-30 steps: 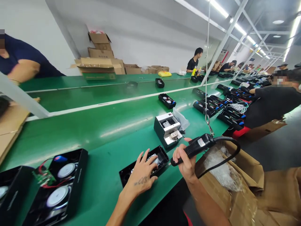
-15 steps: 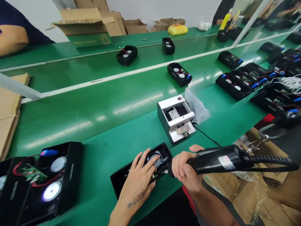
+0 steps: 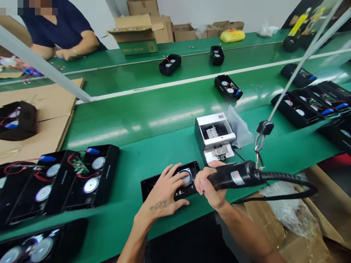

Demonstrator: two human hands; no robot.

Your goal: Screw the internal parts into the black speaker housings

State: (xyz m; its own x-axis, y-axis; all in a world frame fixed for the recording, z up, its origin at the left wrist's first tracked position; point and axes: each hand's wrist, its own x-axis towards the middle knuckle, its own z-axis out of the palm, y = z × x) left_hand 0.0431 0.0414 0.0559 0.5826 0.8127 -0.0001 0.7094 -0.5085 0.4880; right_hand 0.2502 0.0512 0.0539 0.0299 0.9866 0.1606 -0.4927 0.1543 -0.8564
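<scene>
My left hand (image 3: 163,188) lies with spread fingers on a black speaker housing (image 3: 153,186), pressing it to the green belt beside a round silver speaker (image 3: 187,177). My right hand (image 3: 210,186) grips a black electric screwdriver (image 3: 238,178), whose tip is at the housing's right end, partly hidden by my fingers. A steel hook and wire (image 3: 260,140) hold the screwdriver from above. Just beyond my hands stands an open white-and-black device (image 3: 215,137) with metal parts inside.
Several black speaker units (image 3: 59,180) lie to the left, and more (image 3: 307,104) to the right. A plastic bag (image 3: 240,128) lies beside the device. A cardboard box with plastic wrap (image 3: 287,208) sits lower right. A co-worker (image 3: 61,31) works at the far belt.
The view has swung and levelled. My right hand has brought the screwdriver from beside the housing to its right end. My left hand stays on the housing.
</scene>
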